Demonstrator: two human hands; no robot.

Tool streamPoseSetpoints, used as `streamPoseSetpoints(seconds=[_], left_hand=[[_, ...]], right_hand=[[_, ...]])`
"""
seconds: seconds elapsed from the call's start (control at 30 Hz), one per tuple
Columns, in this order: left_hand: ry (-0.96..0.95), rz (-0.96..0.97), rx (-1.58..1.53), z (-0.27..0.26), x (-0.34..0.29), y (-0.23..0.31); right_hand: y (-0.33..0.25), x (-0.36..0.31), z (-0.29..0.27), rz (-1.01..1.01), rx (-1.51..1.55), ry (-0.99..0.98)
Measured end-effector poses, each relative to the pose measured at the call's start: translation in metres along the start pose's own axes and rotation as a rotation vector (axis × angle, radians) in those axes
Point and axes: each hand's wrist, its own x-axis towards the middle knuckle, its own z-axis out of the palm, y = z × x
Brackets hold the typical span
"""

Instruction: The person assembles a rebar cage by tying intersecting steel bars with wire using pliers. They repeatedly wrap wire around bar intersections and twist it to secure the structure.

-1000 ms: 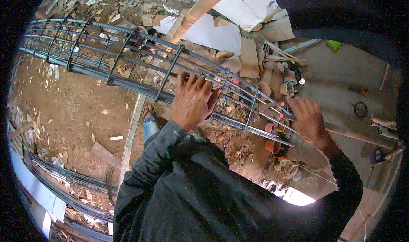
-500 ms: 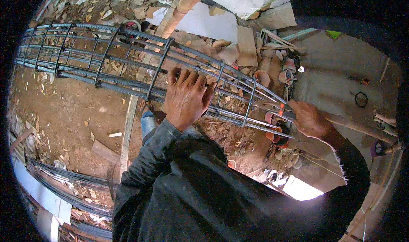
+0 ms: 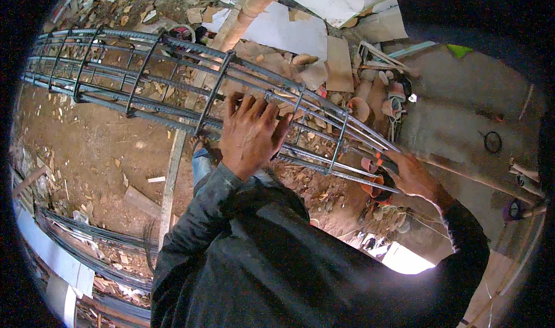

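Dark steel rings already brace the long cage of ribbed grey steel bars lying crosswise before the person, its right-hand ends jutting ringless, while the left hand's fingers bend over it and the right hand's fingers curl there, both grips unclear.
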Motion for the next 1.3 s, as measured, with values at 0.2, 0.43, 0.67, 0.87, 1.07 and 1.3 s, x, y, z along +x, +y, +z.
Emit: streamPoseSetpoints(seconds=[0.2,0.43,0.67,0.87,1.07,1.3], left_hand=[[0.025,-0.018,0.008,-0.001,0.001,0.001],[0.022,-0.04,-0.025,0.001,0.001,0.002],[-0.023,-0.06,-0.042,0.001,-0.001,0.001],[-0.003,-0.037,-0.015,0.0,0.002,0.002],[0.009,-0.016,-0.012,-0.001,0.0,0.003],[0.003,-0.034,-0.017,-0.003,0.001,0.002]], right_hand=[[-0.013,0.006,-0.008,0.053,-0.092,0.103],[0.007,0.032,-0.051,0.341,0.315,-0.514],[-0.004,0.046,-0.077,0.27,0.737,-0.753],[-0.025,0.012,-0.062,-0.038,-0.173,-0.255],[0.006,0.032,-0.057,0.081,0.476,-0.601],[-0.024,0.022,-0.076,0.078,0.313,-0.516]])
